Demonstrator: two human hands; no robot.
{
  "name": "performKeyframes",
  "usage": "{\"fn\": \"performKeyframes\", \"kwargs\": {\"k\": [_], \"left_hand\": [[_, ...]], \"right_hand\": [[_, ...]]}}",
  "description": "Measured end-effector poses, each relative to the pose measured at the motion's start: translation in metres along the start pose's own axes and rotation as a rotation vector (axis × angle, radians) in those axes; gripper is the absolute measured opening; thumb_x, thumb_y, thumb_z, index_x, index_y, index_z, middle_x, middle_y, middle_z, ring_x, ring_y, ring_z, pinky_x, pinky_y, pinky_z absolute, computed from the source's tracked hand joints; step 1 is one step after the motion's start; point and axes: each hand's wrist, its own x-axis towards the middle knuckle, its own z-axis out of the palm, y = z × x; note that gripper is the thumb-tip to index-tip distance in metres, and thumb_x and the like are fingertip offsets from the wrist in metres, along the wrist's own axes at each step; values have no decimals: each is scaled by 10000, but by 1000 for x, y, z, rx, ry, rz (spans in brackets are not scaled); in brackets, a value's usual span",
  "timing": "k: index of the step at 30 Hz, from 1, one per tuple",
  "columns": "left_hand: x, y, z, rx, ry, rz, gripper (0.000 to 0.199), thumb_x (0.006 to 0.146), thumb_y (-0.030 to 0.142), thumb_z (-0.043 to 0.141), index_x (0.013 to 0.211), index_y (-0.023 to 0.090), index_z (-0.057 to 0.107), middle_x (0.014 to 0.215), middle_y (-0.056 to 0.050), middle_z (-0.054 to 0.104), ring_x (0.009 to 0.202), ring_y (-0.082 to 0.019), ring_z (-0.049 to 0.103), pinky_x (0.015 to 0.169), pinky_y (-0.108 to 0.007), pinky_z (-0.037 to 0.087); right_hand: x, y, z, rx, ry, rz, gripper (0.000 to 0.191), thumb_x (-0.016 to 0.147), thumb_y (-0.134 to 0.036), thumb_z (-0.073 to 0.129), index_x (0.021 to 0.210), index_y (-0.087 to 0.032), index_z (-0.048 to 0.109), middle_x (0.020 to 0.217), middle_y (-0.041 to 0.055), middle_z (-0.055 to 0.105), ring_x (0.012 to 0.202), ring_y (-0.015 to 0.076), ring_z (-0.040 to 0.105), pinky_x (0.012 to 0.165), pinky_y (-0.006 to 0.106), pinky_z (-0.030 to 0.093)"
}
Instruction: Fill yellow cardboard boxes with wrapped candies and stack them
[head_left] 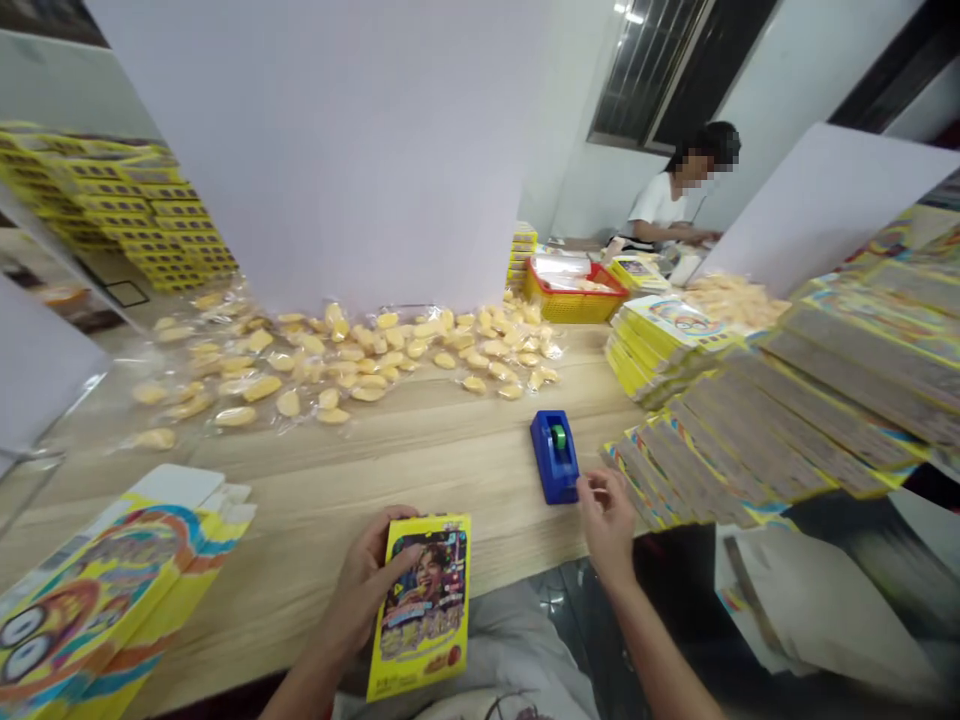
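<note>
Where the cartoon-print cartons (pixel 124 590) lie: way left of the tape dispenser (pixel 553 465) and nearer the person, white end flaps sticking out.
Yellow box stacks (pixel 150 215): far back and left of the dispenser, piled up in rows.
Wrapped yellow pieces (pixel 371 381): scattered loosely left of and behind the dispenser, clear wrappers all over.
Left hand (pixel 364 580): left of the dispenser and closer in, grasping the box, thumb across the front, other fingers behind.
Yellow box (pixel 426 625): in that hand, near-left of the dispenser, busy printed side facing up.
Dispenser: blue, green bit at the roll, sitting on the wood table (pixel 300 510).
Basket (pixel 576 305): red and yellow, behind the dispenser, loaded.
Right hand (pixel 606 515): just right of the dispenser's near end, fingers curled, thumb and index close together; can't tell if they've got tape.
Co-worker (pixel 664 210): white top, far behind and right of the dispenser.
Overlapping cartons (pixel 757 420): right of the dispenser, fanned out in a long row.
</note>
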Motion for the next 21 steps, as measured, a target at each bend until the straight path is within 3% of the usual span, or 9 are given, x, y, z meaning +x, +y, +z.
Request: {"fn": "performKeyframes", "kwargs": {"k": [3, 8, 11, 15, 21], "left_hand": [[4, 9, -2, 24, -7, -15, 524, 691, 334, 758, 1110, 247, 457, 891, -17, 658, 706, -206, 661, 601, -282, 531], [4, 16, -4, 105, -36, -28, 516, 686, 366, 760, 1082, 251, 451, 871, 7, 654, 712, -192, 651, 614, -271, 528], [3, 18, -6, 123, -56, -45, 516, 676, 389, 768, 1057, 250, 450, 819, 23, 648, 668, -187, 645, 580, -264, 518], [3, 21, -10, 107, -71, -76, 522, 671, 404, 772, 1050, 263, 443, 789, 35, 645, 622, -189, 648, 557, -277, 521], [7, 27, -12, 59, -130, -112, 487, 684, 372, 765, 1037, 261, 449, 816, 18, 658, 598, -202, 658, 544, -308, 536]], "right_hand": [[25, 18, -9, -9, -46, 170, 309, 723, -451, 643, 757, -148, 692, 812, 70, 605, 702, 182, 552, 607, 292, 448], [30, 24, 8, 38, -31, 198, 292, 635, -443, 695, 657, -153, 715, 697, 47, 597, 659, 182, 539, 652, 323, 448], [27, 16, 13, 59, 38, 177, 263, 642, -427, 703, 627, -165, 696, 740, 46, 590, 754, 200, 544, 749, 349, 449], [12, 8, 11, 83, 122, 151, 267, 720, -432, 668, 724, -166, 684, 840, 57, 578, 863, 208, 531, 809, 344, 439], [-25, 22, 14, 147, 154, 193, 292, 789, -439, 622, 718, -156, 634, 1020, 95, 560, 967, 208, 535, 836, 315, 436]]}}
